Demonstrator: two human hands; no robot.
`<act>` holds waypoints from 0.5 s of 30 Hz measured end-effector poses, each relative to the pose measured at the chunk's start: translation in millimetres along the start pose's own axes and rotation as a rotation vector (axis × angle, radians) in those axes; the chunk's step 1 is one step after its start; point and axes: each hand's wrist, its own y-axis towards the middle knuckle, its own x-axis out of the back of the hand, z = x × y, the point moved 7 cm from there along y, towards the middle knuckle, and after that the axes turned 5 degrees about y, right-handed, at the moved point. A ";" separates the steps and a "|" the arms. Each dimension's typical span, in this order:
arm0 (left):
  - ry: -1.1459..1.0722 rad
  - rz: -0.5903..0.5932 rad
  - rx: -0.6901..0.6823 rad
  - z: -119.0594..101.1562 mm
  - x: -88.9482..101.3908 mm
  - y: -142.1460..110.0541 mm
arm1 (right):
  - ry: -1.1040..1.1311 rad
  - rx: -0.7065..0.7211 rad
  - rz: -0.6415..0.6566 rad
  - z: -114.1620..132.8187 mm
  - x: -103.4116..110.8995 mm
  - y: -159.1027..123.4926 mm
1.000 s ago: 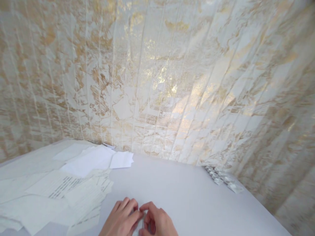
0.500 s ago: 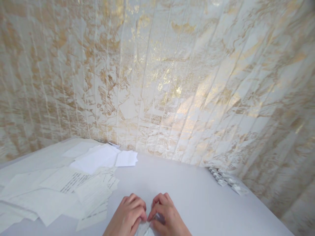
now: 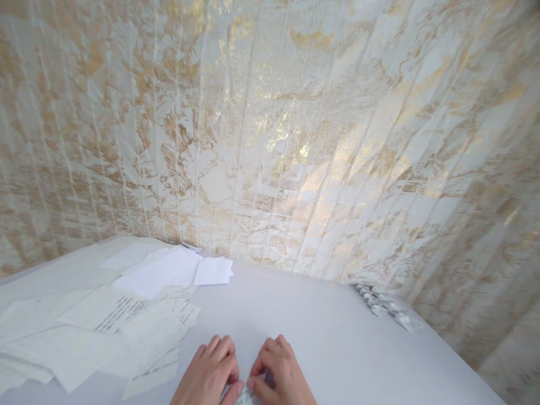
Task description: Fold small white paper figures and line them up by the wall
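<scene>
At the bottom middle, my left hand [image 3: 213, 371] has its fingers curled and its thumb pressed toward them. My right hand [image 3: 278, 371] faces it from the other side, fingers bent and thumb tip against forefinger. Between the two pinches shows a small whitish crinkled piece [image 3: 244, 398] with faint dark marks, paper or thin plastic; I cannot tell which. Its lower part is cut off by the picture's edge, and my fingers hide some of it. Both hands rest low over the pale tabletop [image 3: 320, 343].
Loose printed sheets [image 3: 84, 343] overlap across the left side of the table. Blank white papers [image 3: 158, 273] and a small stack of white slips [image 3: 214, 271] lie behind them. Silvery packs in clear plastic [image 3: 386, 306] sit at the back right. A gold-patterned curtain [image 3: 261, 140] hangs behind.
My hands have moved slightly apart, the left hand shifting left and the fingertips separating over the whitish piece. The view has turned a little, so the background sits slightly more to the left.
</scene>
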 end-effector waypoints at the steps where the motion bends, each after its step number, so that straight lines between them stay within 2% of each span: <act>1: -0.006 0.010 0.006 0.3 -0.2 0.6 | 0.016 -0.027 -0.009 -0.2 -0.4 -1.2; 6: -0.030 0.020 0.039 -3.5 8.8 -1.3 | 0.028 -0.112 -0.023 -3.6 -2.1 -3.1; 10: -0.043 -0.005 0.076 -8.1 21.4 -6.2 | 0.076 -0.123 -0.008 -7.8 7.4 -2.7; 15: -0.025 -0.006 0.065 -9.3 17.5 -10.1 | 0.110 -0.106 0.003 -10.7 14.9 -3.5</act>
